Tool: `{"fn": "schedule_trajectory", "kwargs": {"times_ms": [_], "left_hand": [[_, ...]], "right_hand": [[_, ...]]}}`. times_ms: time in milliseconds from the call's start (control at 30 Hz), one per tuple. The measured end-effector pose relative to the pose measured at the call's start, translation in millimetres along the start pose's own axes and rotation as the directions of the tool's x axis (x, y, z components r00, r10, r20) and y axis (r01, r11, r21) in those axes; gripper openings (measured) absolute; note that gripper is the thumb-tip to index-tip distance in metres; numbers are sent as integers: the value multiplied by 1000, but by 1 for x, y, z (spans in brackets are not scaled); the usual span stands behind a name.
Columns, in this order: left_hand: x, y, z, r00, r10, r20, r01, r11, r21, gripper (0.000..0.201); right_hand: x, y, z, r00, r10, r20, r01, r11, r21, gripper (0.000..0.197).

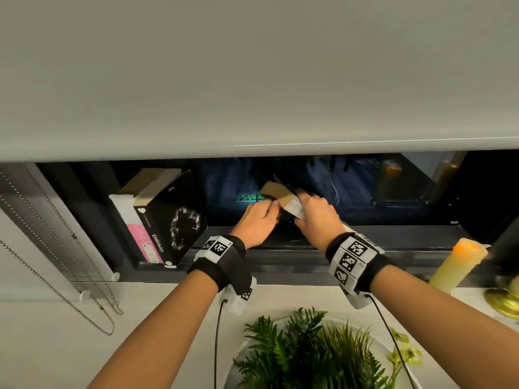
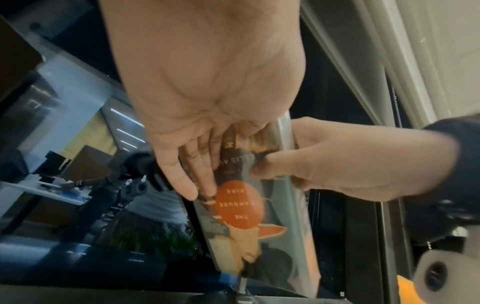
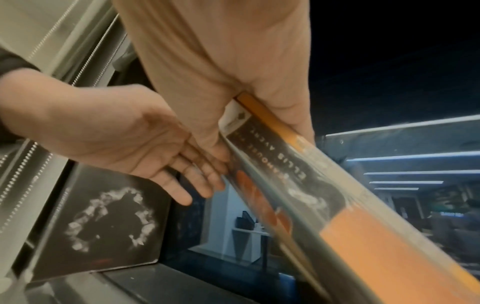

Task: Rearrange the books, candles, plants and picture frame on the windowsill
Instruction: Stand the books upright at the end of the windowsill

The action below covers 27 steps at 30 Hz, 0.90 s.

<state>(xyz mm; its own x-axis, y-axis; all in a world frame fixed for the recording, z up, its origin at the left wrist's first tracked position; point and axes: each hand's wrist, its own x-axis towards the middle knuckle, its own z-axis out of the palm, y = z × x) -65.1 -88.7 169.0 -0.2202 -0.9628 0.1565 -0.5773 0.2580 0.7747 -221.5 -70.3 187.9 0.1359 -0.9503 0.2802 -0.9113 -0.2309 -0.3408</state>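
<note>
A book (image 1: 276, 192) with a teal cover and an orange circle (image 2: 241, 205) is held tilted above the dark window ledge, close to the glass. My right hand (image 1: 314, 217) grips it by the spine edge, thumb on the cover and fingers behind (image 3: 298, 115). My left hand (image 1: 259, 217) lies flat against the front cover with straight fingers (image 2: 187, 170). To the left, a black book with a white wreath (image 1: 179, 220) and a pink and white book (image 1: 140, 237) lean against the window frame. The picture frame is not in sight.
A yellow candle (image 1: 457, 265) glows at the right on a gold holder (image 1: 502, 301). A fern in a white pot (image 1: 309, 349) stands on the white sill (image 1: 168, 318) below my wrists. The lowered blind (image 1: 252, 80) hangs just above; bead chains (image 1: 56, 248) dangle at left.
</note>
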Motion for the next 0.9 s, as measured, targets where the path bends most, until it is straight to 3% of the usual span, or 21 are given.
{"fn": "schedule_trajectory", "kwargs": {"times_ms": [100,267,400,600,767,900], "left_hand": [[-14,0,-15,999,-15,-31,14,999,-34,38],[-37,-1,-54,989,12,-148,-25,996,-83,42],[-49,-12,-79,985,-1,-175,-6,999,-41,45],[-54,-46,-92,981,2,-196,-1,1000,3,87],[-45,-51,-94,981,20,-191,-22,1000,-10,65],[-39,-49,-96,975,43,-219,-46,999,-7,57]], "right_hand": [[3,-28,0,996,-84,-12,85,990,111,59],[10,-67,18,998,2,-68,30,884,466,33],[9,-93,47,999,-7,-32,25,791,611,33],[19,-107,69,995,-88,48,42,801,598,34],[25,-98,77,978,-174,114,95,863,496,59],[29,-92,73,969,-166,185,61,881,469,73]]}}
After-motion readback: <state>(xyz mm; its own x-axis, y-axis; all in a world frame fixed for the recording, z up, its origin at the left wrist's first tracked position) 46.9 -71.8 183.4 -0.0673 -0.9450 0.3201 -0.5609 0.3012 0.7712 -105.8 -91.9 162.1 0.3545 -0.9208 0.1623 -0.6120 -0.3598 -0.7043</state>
